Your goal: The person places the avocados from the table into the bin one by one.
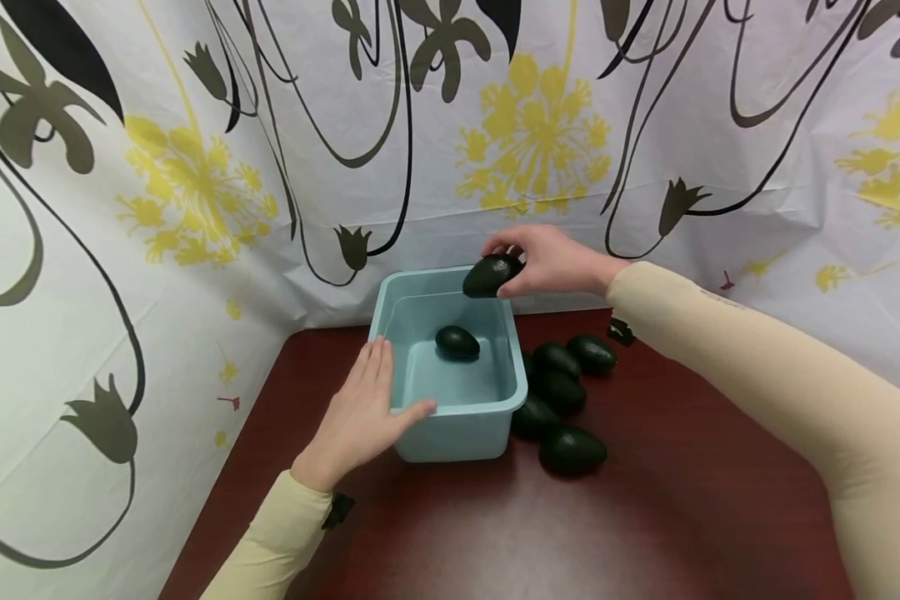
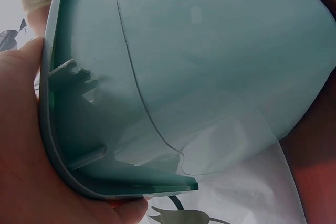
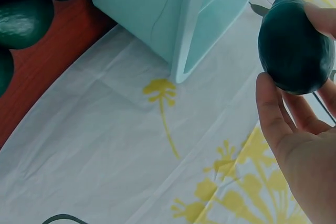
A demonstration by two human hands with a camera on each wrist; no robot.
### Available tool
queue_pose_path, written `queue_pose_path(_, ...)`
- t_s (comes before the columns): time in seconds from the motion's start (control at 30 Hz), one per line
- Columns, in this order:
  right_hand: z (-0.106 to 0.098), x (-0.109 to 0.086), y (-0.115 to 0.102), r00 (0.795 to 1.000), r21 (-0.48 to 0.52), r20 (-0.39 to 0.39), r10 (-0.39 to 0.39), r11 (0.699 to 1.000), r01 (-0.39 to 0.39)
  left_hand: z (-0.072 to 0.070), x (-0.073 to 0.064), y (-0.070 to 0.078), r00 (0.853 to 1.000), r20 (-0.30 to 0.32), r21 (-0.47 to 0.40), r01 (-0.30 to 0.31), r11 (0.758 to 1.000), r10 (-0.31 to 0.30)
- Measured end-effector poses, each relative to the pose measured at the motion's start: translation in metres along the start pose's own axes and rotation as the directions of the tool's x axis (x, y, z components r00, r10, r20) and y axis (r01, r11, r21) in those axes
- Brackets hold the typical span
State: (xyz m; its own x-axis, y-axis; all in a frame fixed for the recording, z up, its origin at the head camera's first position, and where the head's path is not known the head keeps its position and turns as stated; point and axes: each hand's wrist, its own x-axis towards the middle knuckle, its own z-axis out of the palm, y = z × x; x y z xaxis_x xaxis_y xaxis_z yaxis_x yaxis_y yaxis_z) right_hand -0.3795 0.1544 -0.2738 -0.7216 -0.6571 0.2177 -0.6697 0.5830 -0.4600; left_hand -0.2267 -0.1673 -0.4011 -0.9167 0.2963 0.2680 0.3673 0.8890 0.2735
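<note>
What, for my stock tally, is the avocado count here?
8: one avocado in the right hand, one inside the bin, six on the table beside it, one of them mostly hidden; more may be out of sight.

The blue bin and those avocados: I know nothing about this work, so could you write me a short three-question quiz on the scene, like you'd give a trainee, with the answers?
1. Which hand is holding an avocado?

2. True or false: two avocados lie inside the bin.

3. What does the left hand touch?
A) The bin's rim
B) The patterned cloth
C) An avocado

Key:
1. The right hand.
2. False: just one avocado lies inside.
3. A.
</note>
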Motion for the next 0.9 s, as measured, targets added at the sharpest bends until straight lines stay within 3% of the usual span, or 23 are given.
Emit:
queue_pose_path(0.27,0.011,0.028,-0.007,0.999,0.009,0.047,0.012,1.0,-0.013,0.0,0.0,0.0,1.0,0.021,-0.007,0.012,1.0,-0.012)
queue_pose_path(0.43,0.024,0.048,-0.016,0.998,-0.062,0.058,0.002,0.998,0.002,0.0,0.001,0.0,1.0,0.026,-0.016,0.017,1.0,-0.016)
queue_pose_path(0.9,0.059,0.07,-0.033,0.991,-0.11,0.135,-0.008,0.994,0.023,0.0,0.001,-0.001,1.0,0.022,-0.013,0.014,1.0,-0.013)
